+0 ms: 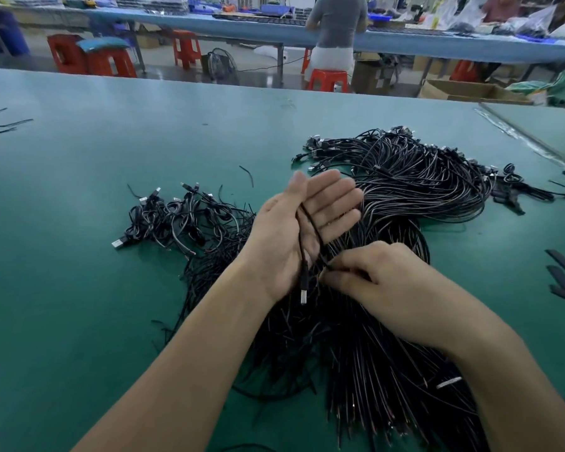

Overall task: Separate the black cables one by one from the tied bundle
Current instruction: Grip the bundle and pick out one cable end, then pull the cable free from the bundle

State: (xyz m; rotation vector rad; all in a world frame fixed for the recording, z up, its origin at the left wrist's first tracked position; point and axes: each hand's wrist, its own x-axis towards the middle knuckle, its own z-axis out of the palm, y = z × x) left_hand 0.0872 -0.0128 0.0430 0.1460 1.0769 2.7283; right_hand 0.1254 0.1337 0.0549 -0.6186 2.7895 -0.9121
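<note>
At the near edge, the tied bundle (388,370) of black cables is seen lying on the green table (79,288). Its bare wire ends are cut off by the bottom of the frame, and part of it is covered by the right forearm. A pale band (449,382) is glimpsed round the strands beside that forearm; how far it runs round cannot be made out. Just beyond, the right hand (372,275) is held knuckles up with its fingers curled. A single cable (310,226) is pinched at its fingertips, though the pinch itself is largely hidden by the knuckles. The left hand (294,236) is raised palm up with the fingers straight and spread. The single cable is draped across the palm, and its USB plug (303,296) hangs by the wrist. Where the cable's other end goes is lost among the dark strands beneath. To the left, apart from the bundle, a loose pile of separated cables (183,220) is spread on the table. Farther right, the bundle's plug ends (405,168) are fanned out in a tangle too dense for single strands to be told apart. Several flat black strips (561,275) lie at the right edge, partly cut off. Beyond the table, a seated person (336,24) is seen from behind on a red stool (327,80) at a long blue table (242,31), head out of frame. The items there are blurred.
</note>
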